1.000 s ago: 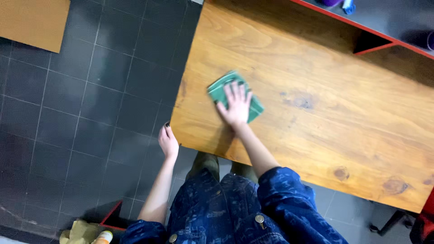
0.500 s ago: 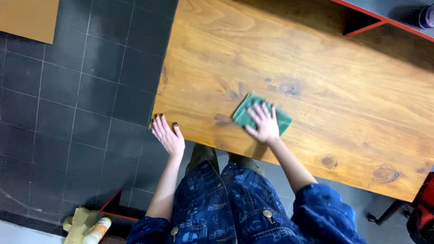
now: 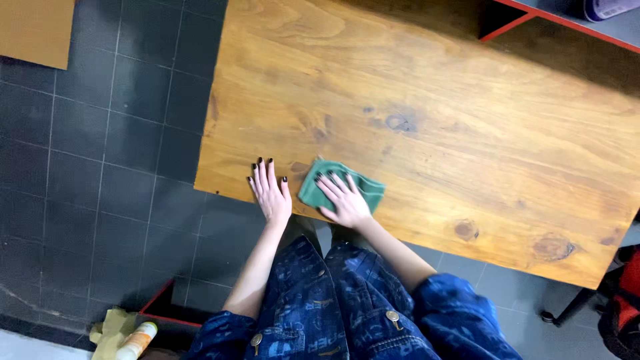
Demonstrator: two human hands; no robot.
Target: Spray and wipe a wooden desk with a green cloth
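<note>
A green folded cloth (image 3: 365, 187) lies on the wooden table (image 3: 433, 113) near its front edge. My right hand (image 3: 343, 200) presses flat on the cloth with fingers spread. My left hand (image 3: 270, 192) rests flat on the table's front edge just left of the cloth, fingers together and holding nothing. Both wrists come out of blue denim sleeves at the bottom of the view.
Dark grey floor tiles (image 3: 100, 147) lie left of the table. A second wooden surface (image 3: 33, 27) shows at the top left. A red-framed box (image 3: 160, 313), a yellowish cloth and a bottle (image 3: 137, 341) sit on the floor at bottom left. A red frame (image 3: 533, 17) runs behind the table.
My right hand has slid the cloth toward the table's front edge. My left hand has come up from beside the table and now lies on its edge.
</note>
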